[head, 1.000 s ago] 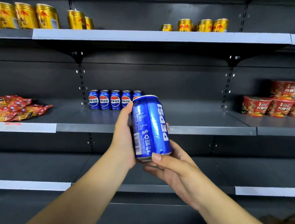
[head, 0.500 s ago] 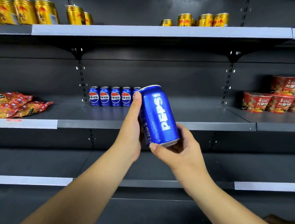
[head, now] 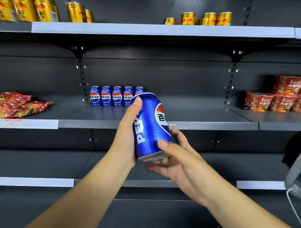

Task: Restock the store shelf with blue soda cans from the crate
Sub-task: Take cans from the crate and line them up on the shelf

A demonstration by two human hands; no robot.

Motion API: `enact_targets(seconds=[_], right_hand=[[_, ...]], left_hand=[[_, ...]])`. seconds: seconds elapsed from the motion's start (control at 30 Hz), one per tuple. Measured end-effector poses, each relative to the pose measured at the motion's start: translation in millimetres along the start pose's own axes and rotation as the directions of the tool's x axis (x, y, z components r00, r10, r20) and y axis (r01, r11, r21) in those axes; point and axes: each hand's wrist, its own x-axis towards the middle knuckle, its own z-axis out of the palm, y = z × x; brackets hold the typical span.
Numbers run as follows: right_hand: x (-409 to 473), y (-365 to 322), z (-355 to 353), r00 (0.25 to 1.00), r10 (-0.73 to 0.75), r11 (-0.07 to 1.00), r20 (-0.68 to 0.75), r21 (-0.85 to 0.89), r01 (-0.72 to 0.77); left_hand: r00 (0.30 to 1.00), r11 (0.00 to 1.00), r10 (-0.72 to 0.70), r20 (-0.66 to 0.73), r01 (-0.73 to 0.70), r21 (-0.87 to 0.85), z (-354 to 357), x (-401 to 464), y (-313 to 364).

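A blue soda can (head: pixel 149 127) is held upright in the air in front of the middle shelf (head: pixel 198 124). My left hand (head: pixel 126 132) grips its left side, thumb up near the rim. My right hand (head: pixel 176 162) cups its base from below and the right, thumb on the lower front. The can's round red, white and blue logo faces right of centre. Several blue cans (head: pixel 111 96) stand in a row at the back of the middle shelf, just left of the held can; the rightmost one is partly hidden behind it. The crate is out of view.
Gold cans (head: pixel 207 19) line the top shelf, more gold cans (head: pixel 24 10) at its left. Red snack packets (head: pixel 14 104) lie at the middle shelf's left, red noodle cups (head: pixel 280 99) at its right. A grey headset band (head: pixel 297 173) intrudes at the right edge.
Both hands turned the can, so the round logo now shows and the PEPSI lettering has swung to the left. The can went from tilted back to nearly upright.
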Motion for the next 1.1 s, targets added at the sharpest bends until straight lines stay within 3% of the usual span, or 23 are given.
enact_targets(seconds=[0.2, 0.4, 0.6, 0.77, 0.93, 1.1], right_hand=[[6.6, 7.5, 15.2, 0.987, -0.079, 0.983, -0.140, -0.174, 0.054], [15.6, 23.2, 32.8, 0.956, -0.198, 0.933, -0.217, -0.339, 0.116], [26.2, 45.1, 45.2, 0.954, -0.100, 0.961, -0.284, -0.276, 0.018], [37.5, 40.5, 34.8, 0.973, 0.072, 0.952, -0.221, -0.274, -0.133], [64.7, 27.7, 10.8, 0.975, 0.126, 0.922, -0.184, -0.342, -0.183], [103.1, 20.8, -22.7, 0.976, 0.117, 0.888, -0.186, -0.421, -0.187]], left_hand=[[0.997, 0.995, -0.077, 0.016, 0.076, 0.062, -13.6, -3.0, 3.6], [0.998, 0.984, 0.028, -0.053, -0.018, 0.176, -27.2, 0.6, 12.2], [0.994, 0.979, -0.102, -0.047, 0.108, 0.175, -51.2, 10.4, 20.0], [0.982, 0.980, -0.187, -0.010, 0.188, 0.069, -67.6, 31.4, 17.8], [0.980, 0.980, -0.196, 0.041, 0.195, 0.031, -67.9, 58.0, 6.8], [0.968, 0.971, -0.183, 0.174, 0.150, 0.186, -75.2, 96.8, -6.0]])
